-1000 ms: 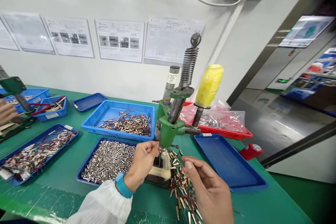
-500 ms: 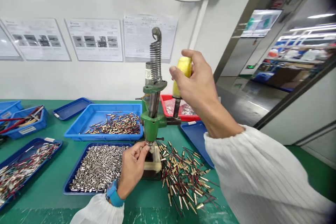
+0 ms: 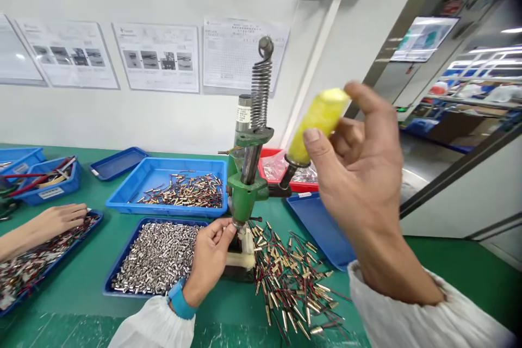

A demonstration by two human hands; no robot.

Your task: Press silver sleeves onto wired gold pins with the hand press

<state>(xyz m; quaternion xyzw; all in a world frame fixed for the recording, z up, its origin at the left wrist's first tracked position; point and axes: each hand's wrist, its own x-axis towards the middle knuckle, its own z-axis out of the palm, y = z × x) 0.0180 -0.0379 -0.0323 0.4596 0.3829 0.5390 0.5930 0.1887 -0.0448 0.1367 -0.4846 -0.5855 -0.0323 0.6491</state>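
A green hand press (image 3: 247, 187) with a coil spring stands on the green bench. Its lever ends in a yellow-wrapped handle (image 3: 316, 122). My right hand (image 3: 359, 163) curls round that handle from the right, thumb in front, fingers partly loosened. My left hand (image 3: 210, 255) pinches a small part I cannot make out at the press's base, just under the ram. A heap of short wired brass pins (image 3: 289, 277) lies loose to the right of the press.
A blue tray of small silver sleeves (image 3: 159, 255) sits left of the press; behind it a blue tray of brass pins (image 3: 179, 185). An empty blue tray (image 3: 322, 223) and a red tray (image 3: 281, 168) lie right. Another person's hand (image 3: 57, 217) rests on a left tray of wires.
My right hand rose from the pin heap to the yellow handle, and the lever now tilts down toward me. Another person's hand has come into view on the left tray.
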